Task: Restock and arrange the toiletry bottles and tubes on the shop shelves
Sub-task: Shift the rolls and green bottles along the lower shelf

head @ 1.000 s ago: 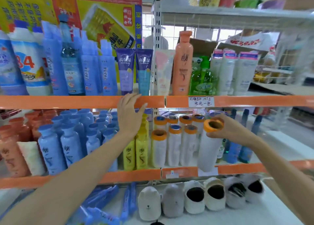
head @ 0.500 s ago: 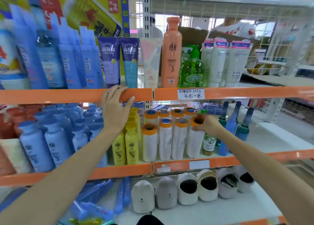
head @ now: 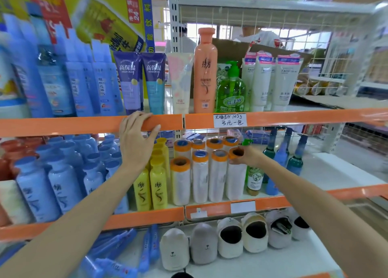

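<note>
Now the white roll (head: 235,176) stands on the middle shelf (head: 273,202); my right hand (head: 248,156) pinches its orange top. My left hand (head: 136,141) curls over the orange rail (head: 63,125). Green bottle (head: 254,178) beside.

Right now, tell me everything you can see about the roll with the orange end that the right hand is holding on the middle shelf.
The roll is a tall white cylinder, seemingly wrapped film or paper, with an orange ring and a dark hollow core at the top. It stands upright at the front right end of a group of similar rolls, near the middle shelf edge. The right hand grips its top rim. A green-capped bottle stands just to its right.
</note>
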